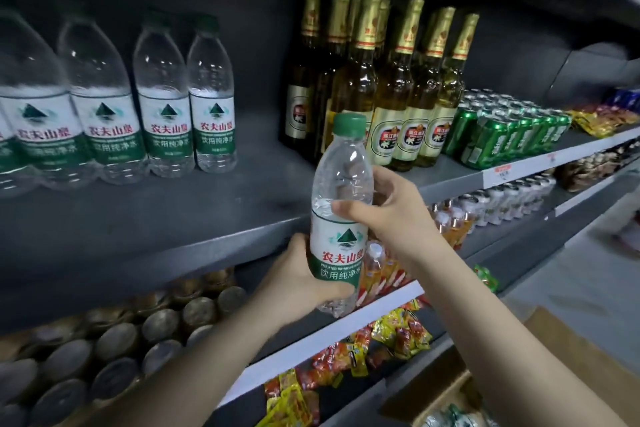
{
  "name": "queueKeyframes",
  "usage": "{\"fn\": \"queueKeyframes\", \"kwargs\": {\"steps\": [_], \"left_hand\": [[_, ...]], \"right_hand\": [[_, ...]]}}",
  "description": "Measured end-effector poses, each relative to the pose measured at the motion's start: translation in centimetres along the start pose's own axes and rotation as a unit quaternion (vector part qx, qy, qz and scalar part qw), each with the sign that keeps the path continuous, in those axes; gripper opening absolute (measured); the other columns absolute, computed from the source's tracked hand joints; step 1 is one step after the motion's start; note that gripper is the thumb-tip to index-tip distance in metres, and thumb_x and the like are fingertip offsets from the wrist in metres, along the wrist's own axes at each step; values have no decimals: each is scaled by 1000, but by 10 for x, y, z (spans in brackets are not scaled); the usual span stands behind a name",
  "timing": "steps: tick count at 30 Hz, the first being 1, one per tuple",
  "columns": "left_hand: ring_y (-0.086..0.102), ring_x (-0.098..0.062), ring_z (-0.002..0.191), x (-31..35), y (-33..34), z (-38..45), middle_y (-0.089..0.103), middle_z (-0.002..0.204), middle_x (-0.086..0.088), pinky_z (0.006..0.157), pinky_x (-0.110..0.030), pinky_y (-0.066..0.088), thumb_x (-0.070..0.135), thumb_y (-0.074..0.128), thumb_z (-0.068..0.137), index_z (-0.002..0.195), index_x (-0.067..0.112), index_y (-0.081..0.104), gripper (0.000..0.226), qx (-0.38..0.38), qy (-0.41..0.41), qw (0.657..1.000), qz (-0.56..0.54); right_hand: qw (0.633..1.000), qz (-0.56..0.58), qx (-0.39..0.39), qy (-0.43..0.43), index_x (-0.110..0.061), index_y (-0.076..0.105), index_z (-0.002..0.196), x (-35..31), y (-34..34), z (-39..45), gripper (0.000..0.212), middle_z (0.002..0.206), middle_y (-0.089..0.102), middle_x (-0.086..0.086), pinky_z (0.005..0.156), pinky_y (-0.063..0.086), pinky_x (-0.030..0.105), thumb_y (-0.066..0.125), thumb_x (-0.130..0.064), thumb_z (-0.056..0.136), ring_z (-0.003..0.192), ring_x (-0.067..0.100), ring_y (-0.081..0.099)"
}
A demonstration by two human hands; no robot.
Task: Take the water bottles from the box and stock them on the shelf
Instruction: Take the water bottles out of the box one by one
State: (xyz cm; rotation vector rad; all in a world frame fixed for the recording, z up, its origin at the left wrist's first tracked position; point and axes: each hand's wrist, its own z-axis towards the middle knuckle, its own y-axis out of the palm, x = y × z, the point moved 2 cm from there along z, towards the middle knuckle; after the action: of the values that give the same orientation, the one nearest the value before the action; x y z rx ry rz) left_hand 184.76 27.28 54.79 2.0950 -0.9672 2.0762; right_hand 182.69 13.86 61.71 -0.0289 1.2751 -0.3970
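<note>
I am holding one water bottle (337, 215) upright in front of the shelf (180, 218) edge, my left hand (304, 274) curling round its lower label and my right hand (388, 208) gripping its shoulder, thumb across the front, beside the beer bottles (384, 80).

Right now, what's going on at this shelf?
A person is stocking water. Both hands hold one green-capped water bottle upright in front of the shelf: the left hand grips its lower part, the right hand wraps the upper body. It is not yet set down. A row of matching bottles already stands on the shelf's left, with a bare gap between them and the beer bottles. The open cardboard box sits at lower right.
</note>
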Motion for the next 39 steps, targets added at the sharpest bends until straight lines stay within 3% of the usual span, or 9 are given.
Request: {"fn": "queueKeyframes", "kwargs": {"steps": [2,4,7,10,14,23,29,35,39], "left_hand": [[62,-7,99,5,-16,2,65,110,11,91,-37,52,44,81,38,112,25,49,83,-23,13,999,22],[63,-8,97,11,-31,2,65,105,11,92,-38,52,36,84,51,109,27,52,67,-37,30,997,59],[64,-10,86,20,-58,1,62,90,15,85,-36,53,32,80,66,101,28,53,44,-14,51,991,120],[66,-11,76,26,-81,0,65,81,10,78,-39,56,32,75,73,94,23,57,29,11,74,987,139],[63,-10,72,26,-109,-1,65,78,9,75,-32,53,28,70,80,86,25,60,12,46,94,980,171],[61,-8,73,13,-163,-4,61,75,11,74,-29,52,32,63,84,84,25,62,7,88,69,962,248],[59,-8,78,-3,-193,-6,62,81,14,74,-28,50,37,57,86,84,32,56,5,126,44,931,339],[58,-5,79,-10,-210,-5,62,84,14,75,-27,49,37,54,89,88,33,56,5,134,21,925,355],[60,-5,78,-15,-215,-3,64,85,12,75,-28,52,35,55,89,91,29,59,8,149,13,925,349]], "right_hand": [[1000,12,-10,-8,-17,67,95,-6,6,7,31,90,73,-2,70,54,24,78,-7,68,83,12,68],[999,21,-25,-19,-16,67,92,-14,10,13,29,84,73,-5,64,51,18,78,-8,66,77,7,67],[999,7,-31,-43,-18,68,94,-28,16,23,37,87,73,-5,68,51,19,74,-22,58,82,8,66],[997,2,-37,-71,-19,68,93,-42,22,34,34,89,73,-5,76,54,23,72,-20,60,86,10,66],[995,2,-35,-93,-17,67,88,-61,31,49,27,82,72,-7,66,51,17,71,-19,61,78,6,66],[993,5,-16,-113,-14,67,100,-74,54,86,28,91,72,-5,66,50,12,69,-1,75,80,2,67],[994,37,-7,-98,-18,66,91,-56,69,114,30,76,72,-13,58,47,8,67,7,76,68,-5,65],[995,29,-39,-92,-15,65,96,-43,75,138,32,84,70,-10,57,47,6,66,9,75,68,-6,65],[994,33,-49,-89,-12,64,101,-34,74,150,33,78,72,-13,58,48,7,66,9,76,70,-4,66]]}}
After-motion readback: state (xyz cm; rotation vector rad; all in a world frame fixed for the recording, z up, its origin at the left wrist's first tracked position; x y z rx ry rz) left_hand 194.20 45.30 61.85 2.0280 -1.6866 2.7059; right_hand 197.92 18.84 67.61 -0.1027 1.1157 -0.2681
